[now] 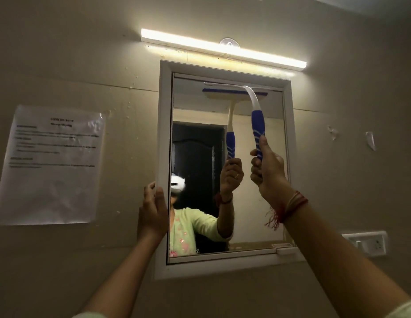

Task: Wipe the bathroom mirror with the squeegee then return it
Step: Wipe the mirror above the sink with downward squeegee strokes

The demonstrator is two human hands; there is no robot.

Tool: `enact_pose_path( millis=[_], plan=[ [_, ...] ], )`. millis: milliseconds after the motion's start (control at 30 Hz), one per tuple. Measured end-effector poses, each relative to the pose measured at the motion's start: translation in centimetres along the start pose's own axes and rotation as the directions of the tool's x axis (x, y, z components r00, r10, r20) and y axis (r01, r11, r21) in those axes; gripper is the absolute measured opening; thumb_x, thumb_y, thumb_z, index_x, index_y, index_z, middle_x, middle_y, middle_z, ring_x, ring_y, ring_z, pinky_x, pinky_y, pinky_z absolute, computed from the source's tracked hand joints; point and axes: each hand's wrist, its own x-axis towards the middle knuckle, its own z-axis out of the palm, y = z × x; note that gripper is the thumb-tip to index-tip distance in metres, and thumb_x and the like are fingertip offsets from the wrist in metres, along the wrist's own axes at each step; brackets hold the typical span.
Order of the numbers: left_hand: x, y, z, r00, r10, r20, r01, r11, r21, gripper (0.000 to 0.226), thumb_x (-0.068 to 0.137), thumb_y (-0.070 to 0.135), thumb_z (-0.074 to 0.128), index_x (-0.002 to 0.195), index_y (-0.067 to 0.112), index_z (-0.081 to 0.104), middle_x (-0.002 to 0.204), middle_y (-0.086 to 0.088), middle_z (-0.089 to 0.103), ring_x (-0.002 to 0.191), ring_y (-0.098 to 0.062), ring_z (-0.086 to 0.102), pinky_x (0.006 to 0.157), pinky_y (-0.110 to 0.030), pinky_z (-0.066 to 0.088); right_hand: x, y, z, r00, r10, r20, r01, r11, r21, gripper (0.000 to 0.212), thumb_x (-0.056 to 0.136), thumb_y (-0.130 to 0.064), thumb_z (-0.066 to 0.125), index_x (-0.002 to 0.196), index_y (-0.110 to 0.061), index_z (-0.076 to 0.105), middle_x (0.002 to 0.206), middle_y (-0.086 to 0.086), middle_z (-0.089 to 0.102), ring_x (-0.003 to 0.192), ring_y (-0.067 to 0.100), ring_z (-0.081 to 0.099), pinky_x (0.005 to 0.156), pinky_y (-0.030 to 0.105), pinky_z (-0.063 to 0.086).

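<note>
A white-framed mirror (278, 180) hangs on the beige wall. The squeegee (257, 118) has a white neck and a blue-and-white grip; its blade presses against the glass near the mirror's top edge. My right hand (267, 173) is closed around the lower end of the blue grip. My left hand (152, 210) grips the mirror's left frame edge about halfway down, fingers wrapped round it. The glass reflects the squeegee, a hand, a green sleeve and a dark door.
A lit tube light (222, 48) runs above the mirror. A printed paper sheet (52, 166) is taped to the wall on the left. A white switch and socket plate (367, 243) sits at the lower right. A small latch (286, 250) sticks out of the mirror's bottom frame.
</note>
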Motion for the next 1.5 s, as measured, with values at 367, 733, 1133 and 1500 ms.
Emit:
enact_pose_path(
  millis=[367, 733, 1133, 1500],
  plan=[
    [0.0, -0.1, 0.0, 1.0, 0.001, -0.014, -0.001, 1.0, -0.002, 0.037, 0.098, 0.033, 0.027, 0.118, 0.007, 0.045, 0.078, 0.006, 0.052, 0.066, -0.008, 0.049, 0.056, -0.025, 0.032, -1.9, 0.9, 0.3, 0.979, 0.105, 0.175, -0.128, 0.983, 0.13, 0.048, 0.1, -0.044, 0.029, 0.072, -0.011, 0.05, 0.033, -0.008, 0.044, 0.025, 0.003, 0.038, 0.029, 0.012, 0.032],
    [0.1, -0.7, 0.3, 0.999, 0.011, -0.04, -0.01, 1.0, 0.028, 0.036, 0.099, 0.032, 0.029, 0.119, 0.006, 0.045, 0.102, -0.019, 0.062, 0.091, -0.033, 0.057, 0.07, -0.026, 0.032, -2.4, 1.3, -1.1, 0.975, 0.126, 0.181, -0.151, 0.98, 0.13, 0.045, 0.097, -0.046, 0.037, 0.074, -0.01, 0.051, 0.036, -0.006, 0.044, 0.027, 0.004, 0.037, 0.031, 0.013, 0.033],
    [0.1, -0.8, 0.4, 1.0, -0.003, -0.014, 0.004, 1.0, 0.012, 0.036, 0.099, 0.034, 0.028, 0.117, 0.008, 0.043, 0.091, -0.007, 0.056, 0.081, -0.017, 0.049, 0.07, -0.027, 0.032, -3.8, 5.3, -4.3, 0.923, 0.195, 0.333, -0.277, 0.935, 0.222, 0.06, 0.096, -0.048, 0.037, 0.058, -0.014, 0.07, 0.04, -0.005, 0.048, 0.029, 0.002, 0.037, 0.032, 0.012, 0.031],
    [0.0, -0.5, 0.2, 1.0, 0.008, -0.01, -0.008, 1.0, 0.011, 0.039, 0.098, 0.036, 0.026, 0.116, 0.006, 0.043, 0.088, -0.006, 0.054, 0.08, -0.021, 0.05, 0.07, -0.029, 0.032, -6.1, 9.9, -6.6, 0.96, 0.211, 0.185, -0.238, 0.962, 0.138, 0.045, 0.076, -0.058, 0.053, 0.056, -0.02, 0.068, 0.045, -0.007, 0.049, 0.033, 0.004, 0.035, 0.034, 0.015, 0.028]
  ],
)
